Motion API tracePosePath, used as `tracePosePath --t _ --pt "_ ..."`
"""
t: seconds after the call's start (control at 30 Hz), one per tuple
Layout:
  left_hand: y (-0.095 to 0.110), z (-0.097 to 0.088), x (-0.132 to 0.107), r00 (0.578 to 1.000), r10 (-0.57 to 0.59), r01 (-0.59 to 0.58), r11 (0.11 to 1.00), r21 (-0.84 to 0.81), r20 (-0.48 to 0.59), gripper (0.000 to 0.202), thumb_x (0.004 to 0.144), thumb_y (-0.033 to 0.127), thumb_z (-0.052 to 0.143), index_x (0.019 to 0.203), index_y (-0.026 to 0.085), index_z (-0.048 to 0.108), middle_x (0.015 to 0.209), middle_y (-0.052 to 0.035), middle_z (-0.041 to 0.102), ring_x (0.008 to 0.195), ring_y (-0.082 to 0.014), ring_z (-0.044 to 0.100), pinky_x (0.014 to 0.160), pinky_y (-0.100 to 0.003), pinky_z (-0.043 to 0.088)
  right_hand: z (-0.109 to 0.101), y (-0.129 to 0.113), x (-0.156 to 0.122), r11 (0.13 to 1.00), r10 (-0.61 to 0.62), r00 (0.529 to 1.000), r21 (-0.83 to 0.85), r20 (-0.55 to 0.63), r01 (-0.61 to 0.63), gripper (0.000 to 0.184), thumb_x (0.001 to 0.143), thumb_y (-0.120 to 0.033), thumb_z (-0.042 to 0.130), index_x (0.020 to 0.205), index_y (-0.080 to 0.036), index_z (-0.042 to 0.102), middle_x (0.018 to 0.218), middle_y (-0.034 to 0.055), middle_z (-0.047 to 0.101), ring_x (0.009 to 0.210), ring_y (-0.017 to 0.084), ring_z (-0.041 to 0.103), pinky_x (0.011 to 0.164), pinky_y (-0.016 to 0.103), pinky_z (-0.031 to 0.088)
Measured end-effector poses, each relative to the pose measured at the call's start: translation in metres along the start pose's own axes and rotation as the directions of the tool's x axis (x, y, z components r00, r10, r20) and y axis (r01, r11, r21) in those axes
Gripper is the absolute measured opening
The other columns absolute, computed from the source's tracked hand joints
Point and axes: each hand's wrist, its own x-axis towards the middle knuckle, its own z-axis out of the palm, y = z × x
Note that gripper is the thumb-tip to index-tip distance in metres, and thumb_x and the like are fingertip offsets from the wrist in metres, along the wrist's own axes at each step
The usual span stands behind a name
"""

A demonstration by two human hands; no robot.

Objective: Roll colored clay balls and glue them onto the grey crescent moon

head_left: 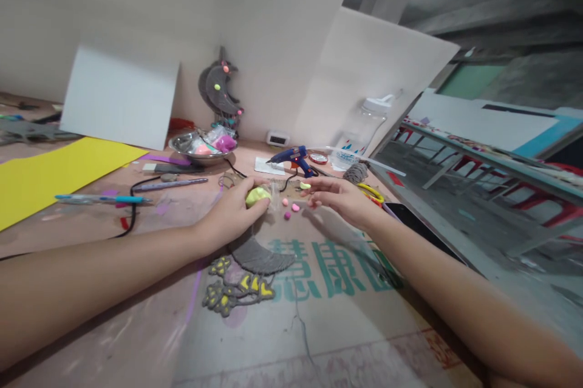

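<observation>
Large teal Chinese characters (314, 269) are printed on the cardboard sheet (328, 339) lying on the surface, just nearer the viewer than the fingers (263, 204) of the left hand (232, 211) and the fingers (315, 197) of the right hand (348, 201). The first two read 慧康; the rest run under the right forearm (410, 254) and cannot be made out. A red stamp (437, 348) further out is too blurred to read.
</observation>
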Motion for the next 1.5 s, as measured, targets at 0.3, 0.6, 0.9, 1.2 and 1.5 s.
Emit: tracePosePath --t 0.3,0.6,0.9,1.2,1.5 --pt "0.002 0.0 -0.001 0.999 -0.016 0.015 1.0 0.014 0.037 0.036 0.083 0.032 0.05 0.115 0.018 0.054 0.102 -0.0041 0.063 0.09 -0.0198 0.06 0.079 -0.031 0.047 -0.013 0.011 0.004 0.991 0.128 0.992 -0.04 0.019 -0.127 0.026 0.068 -0.029 0.078 0.085 -0.017 0.061 0.085 0.0049 0.072 0.068 0.012 0.065 0.065 0.025 0.051" --pt "0.005 -0.001 -0.001 0.998 -0.021 0.021 1.0 0.012 0.055 0.036 0.082 0.031 0.049 0.115 0.018 0.053 0.101 -0.0041 0.063 0.09 -0.0201 0.059 0.081 -0.032 0.046 -0.015 0.018 0.008 0.989 0.133 0.991 -0.071 0.029 -0.13 0.034 0.071 -0.041 0.075 0.088 -0.014 0.066 0.071 0.0038 0.07 0.061 0.011 0.063 0.058 0.023 0.051" --pt "0.002 0.0 -0.001 0.999 0.006 -0.007 0.999 0.031 0.046 0.032 0.083 0.03 0.05 0.113 0.019 0.054 0.102 -0.0044 0.064 0.089 -0.0197 0.06 0.082 -0.031 0.047 -0.01 0.018 0.005 0.989 0.142 0.989 0.031 0.041 -0.144 0.035 0.066 -0.035 0.08 0.081 -0.016 0.054 0.077 0.0042 0.071 0.063 0.012 0.065 0.058 0.023 0.052" --pt "0.002 -0.002 -0.002 0.997 0.008 -0.01 0.999 0.032 0.072 0.031 0.083 0.029 0.048 0.112 0.019 0.053 0.103 -0.003 0.064 0.093 -0.0202 0.06 0.081 -0.031 0.046 -0.014 0.015 0.005 0.992 0.122 0.992 -0.034 0.016 -0.121 0.047 0.073 -0.053 0.069 0.094 -0.012 0.069 0.07 0.001 0.062 0.06 0.008 0.055 0.056 0.022 0.042" --pt "0.002 -0.001 -0.002 0.997 0.023 -0.025 0.999 0.022 0.077 0.032 0.083 0.03 0.048 0.112 0.019 0.053 0.102 -0.0032 0.065 0.092 -0.0206 0.06 0.078 -0.03 0.047 -0.008 0.016 0.005 0.988 0.153 0.988 -0.025 0.031 -0.152 0.045 0.067 -0.042 0.077 0.097 -0.015 0.057 0.066 -0.0002 0.065 0.056 0.01 0.057 0.053 0.023 0.043"
